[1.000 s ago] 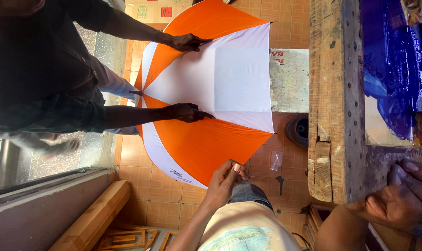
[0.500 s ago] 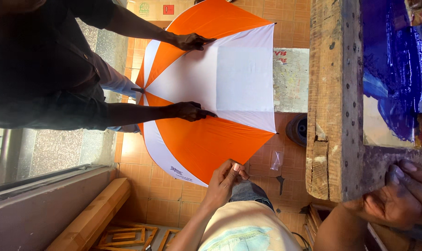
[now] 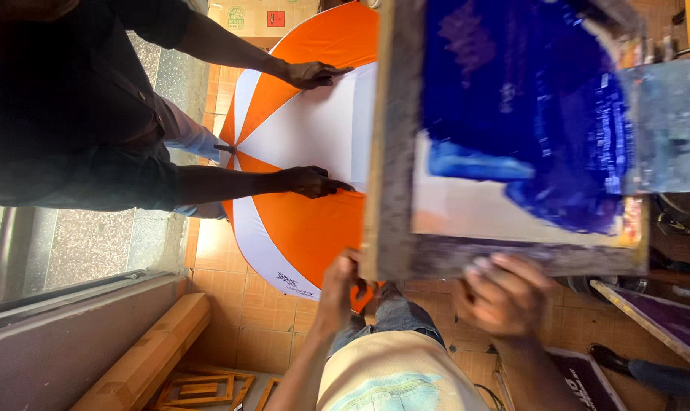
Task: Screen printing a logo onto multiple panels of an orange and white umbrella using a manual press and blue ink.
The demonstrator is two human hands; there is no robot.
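Blue ink covers the mesh of the wooden printing screen (image 3: 512, 137), which sits over the orange-and-white umbrella canopy (image 3: 299, 183). Your right hand (image 3: 501, 293) grips the frame's near rail, fingers curled closed over its edge. Your left hand (image 3: 341, 278) is at the frame's near corner, beside the canopy edge; you cannot tell how far its fingers are closed or what they hold. A co-worker's two hands (image 3: 307, 181) press flat on the canopy, well apart from each other.
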